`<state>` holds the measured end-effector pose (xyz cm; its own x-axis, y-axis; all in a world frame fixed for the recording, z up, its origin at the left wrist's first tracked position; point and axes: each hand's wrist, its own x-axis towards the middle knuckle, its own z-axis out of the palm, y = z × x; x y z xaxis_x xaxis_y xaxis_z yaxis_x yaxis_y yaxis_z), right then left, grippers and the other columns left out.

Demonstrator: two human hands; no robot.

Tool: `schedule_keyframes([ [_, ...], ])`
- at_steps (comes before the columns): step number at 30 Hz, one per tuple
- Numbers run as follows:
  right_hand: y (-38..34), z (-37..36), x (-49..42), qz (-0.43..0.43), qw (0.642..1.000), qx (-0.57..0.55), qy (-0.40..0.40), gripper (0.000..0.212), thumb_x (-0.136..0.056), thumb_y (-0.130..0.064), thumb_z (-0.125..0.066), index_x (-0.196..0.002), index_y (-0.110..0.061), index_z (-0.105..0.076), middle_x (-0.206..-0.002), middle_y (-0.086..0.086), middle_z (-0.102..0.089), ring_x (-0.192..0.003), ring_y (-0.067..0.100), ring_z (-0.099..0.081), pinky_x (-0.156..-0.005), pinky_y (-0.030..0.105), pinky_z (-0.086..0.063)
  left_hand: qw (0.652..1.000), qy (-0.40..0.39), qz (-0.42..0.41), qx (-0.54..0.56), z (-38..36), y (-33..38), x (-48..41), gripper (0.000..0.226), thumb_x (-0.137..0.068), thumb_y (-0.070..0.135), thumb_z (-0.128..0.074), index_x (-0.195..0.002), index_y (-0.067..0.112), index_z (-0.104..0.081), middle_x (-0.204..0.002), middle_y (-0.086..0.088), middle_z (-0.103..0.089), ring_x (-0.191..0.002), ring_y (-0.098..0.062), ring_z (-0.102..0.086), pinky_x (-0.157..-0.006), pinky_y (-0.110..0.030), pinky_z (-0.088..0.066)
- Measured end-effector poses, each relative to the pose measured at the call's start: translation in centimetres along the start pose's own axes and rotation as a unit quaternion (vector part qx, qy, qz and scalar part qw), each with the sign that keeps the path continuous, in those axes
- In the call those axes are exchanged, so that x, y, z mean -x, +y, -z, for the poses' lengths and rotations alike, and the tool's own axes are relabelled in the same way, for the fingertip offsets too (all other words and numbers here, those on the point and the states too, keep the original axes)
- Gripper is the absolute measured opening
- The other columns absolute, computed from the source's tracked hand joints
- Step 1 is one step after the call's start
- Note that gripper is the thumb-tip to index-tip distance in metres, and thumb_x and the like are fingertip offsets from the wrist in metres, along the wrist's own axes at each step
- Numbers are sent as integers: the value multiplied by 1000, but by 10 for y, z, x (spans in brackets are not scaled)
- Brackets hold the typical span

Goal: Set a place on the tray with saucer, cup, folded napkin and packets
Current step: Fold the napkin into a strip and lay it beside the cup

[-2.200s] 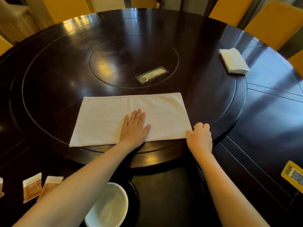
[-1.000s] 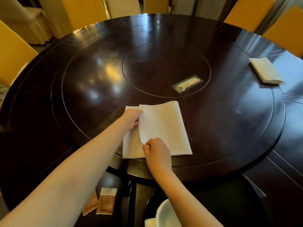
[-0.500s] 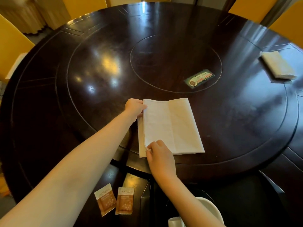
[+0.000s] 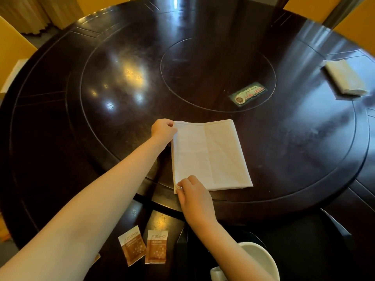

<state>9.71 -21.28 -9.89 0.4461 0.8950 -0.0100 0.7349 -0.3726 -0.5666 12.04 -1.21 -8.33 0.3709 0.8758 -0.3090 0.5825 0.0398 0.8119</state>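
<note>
A white cloth napkin [image 4: 211, 155], folded into a near-square, lies flat on the dark turntable. My left hand [image 4: 163, 130] pinches its far left corner. My right hand [image 4: 192, 194] pinches its near left corner. Two brown and white packets [image 4: 145, 247] lie side by side on the table's near edge, left of my right forearm. A white saucer [image 4: 263, 260] shows at the bottom right, partly hidden by my right arm, with a small white piece [image 4: 217, 273] beside it, perhaps the cup. The dark tray [image 4: 304, 250] lies under the saucer.
The round dark table [image 4: 50, 138] carries a raised turntable [image 4: 304, 159] with a green label [image 4: 248, 96] near its centre. A second folded white napkin [image 4: 345, 78] lies at the far right. Yellow chairs [image 4: 12, 55] ring the table.
The napkin went from a long open rectangle to a folded near-square. Both hands have drawn the top layer's left edges level with the bottom layer. The view has tilted down and left.
</note>
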Motion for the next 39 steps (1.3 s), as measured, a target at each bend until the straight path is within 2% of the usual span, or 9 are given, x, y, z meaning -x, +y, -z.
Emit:
schedule_keyframes([
  [4, 1, -3, 0, 3, 1000, 9, -5, 20, -97, -24, -44, -103, -11, -58, -101, 4, -56, -85, 16, -55, -69, 22, -43, 1000, 7, -17, -21, 1, -4, 3, 25, -88, 4, -56, -112, 7, -64, -101, -5, -60, -88, -16, -52, -56, -14, -40],
  [9, 2, 1, 3, 18, 999, 8, -30, 22, -96, -27, -45, -107, -12, -56, -105, 3, -55, -88, 13, -54, -71, 19, -40, 997, 27, -44, -56, -1, -5, 6, 38, -86, 1, -57, -123, 7, -55, -121, -14, -58, -109, -25, -55, -89, -29, -45],
  [12, 4, 12, -5, -35, 995, -91, -32, 25, -95, -33, -46, -111, -17, -57, -100, -6, -53, -80, 1, -49, -66, 9, -35, 983, 82, -106, -122, -8, -6, 14, 41, -89, 5, -50, -130, 9, -48, -133, -14, -46, -122, -28, -44, -100, -36, -40],
  [15, 24, 37, -34, -133, 967, -168, 137, 25, -97, -29, -40, -113, -21, -58, -100, -7, -58, -94, 7, -55, -74, 10, -36, 953, 118, -249, -125, -31, -7, 39, 43, -90, 2, -39, -131, 8, -47, -135, -13, -49, -127, -28, -42, -107, -41, -34],
  [17, 47, 48, -59, -153, 960, -148, 180, 34, -98, -25, -36, -128, -17, -49, -126, 1, -56, -117, 15, -50, -95, 23, -38, 945, 79, -280, -150, -53, -12, 56, 43, -94, 9, -34, -137, 9, -41, -145, -12, -43, -136, -26, -35, -115, -42, -24],
  [20, 75, 42, -88, -82, 995, 5, 49, 46, -100, -21, -30, -145, -15, -24, -155, 5, -24, -142, 19, -19, -114, 30, -11, 919, 27, -231, -318, -77, -34, 61, 50, -99, 29, -19, -148, 17, -17, -159, -6, -13, -147, -22, -6, -118, -42, 2],
  [23, 98, 27, -91, 4, 991, 128, -27, 51, -100, -25, -22, -148, -16, -7, -159, 3, -2, -145, 16, 5, -112, 31, 8, 890, 44, -208, -403, -79, -51, 57, 55, -97, 37, -12, -148, 17, -12, -159, -4, -9, -147, -20, -2, -117, -41, 6],
  [29, 117, 26, -85, 13, 986, 169, -6, 61, -95, -50, -12, -148, -21, -2, -158, -3, 2, -144, 11, 8, -114, 33, 10, 880, 59, -205, -425, -81, -53, 56, 62, -93, 42, -9, -148, 13, -11, -159, -6, -11, -147, -19, -5, -116, -39, 7],
  [39, 143, 43, -79, -49, 970, 235, 30, 68, -93, -54, -5, -149, -16, -3, -159, 0, -4, -146, 15, 2, -117, 41, 10, 878, 59, -200, -431, -75, -51, 58, 64, -94, 45, -15, -148, 12, -11, -159, -7, -9, -147, -20, -3, -120, -40, 0],
])
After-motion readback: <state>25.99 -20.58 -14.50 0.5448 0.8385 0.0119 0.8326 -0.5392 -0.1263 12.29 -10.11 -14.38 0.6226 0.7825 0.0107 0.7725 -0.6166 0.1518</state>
